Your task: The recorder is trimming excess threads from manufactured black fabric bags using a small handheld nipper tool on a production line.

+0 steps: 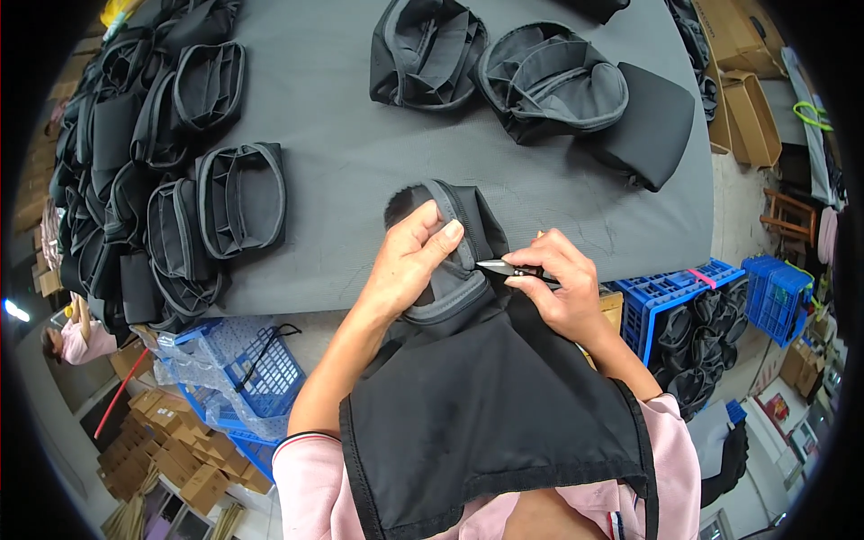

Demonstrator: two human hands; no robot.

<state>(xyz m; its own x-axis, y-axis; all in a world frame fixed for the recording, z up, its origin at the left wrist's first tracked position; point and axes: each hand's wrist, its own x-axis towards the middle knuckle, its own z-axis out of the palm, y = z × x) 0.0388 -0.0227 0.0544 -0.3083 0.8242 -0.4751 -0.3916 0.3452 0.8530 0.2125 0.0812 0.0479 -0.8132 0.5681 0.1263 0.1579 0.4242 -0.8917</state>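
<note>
My left hand (412, 256) grips a small black fabric pouch (459, 292) at the table's near edge, its thumb pressed on the zippered rim. The pouch's opening faces up, and part of its inside is hidden by my fingers. In my right hand (562, 281) is a pair of thread snips (498, 267) with dark handles, the pale pointed blades touching or very near the pouch's zipper edge. My fingers cover most of the handles. A black apron (486, 409) spreads just below the pouch.
Black pouches (241, 200) are heaped along the table's left side. Open pouches (553, 81) lie at the far right of the grey table (333, 117). Blue crates stand below its edge: one with bubble wrap (270, 364) at left, one full of pouches (639, 315) at right.
</note>
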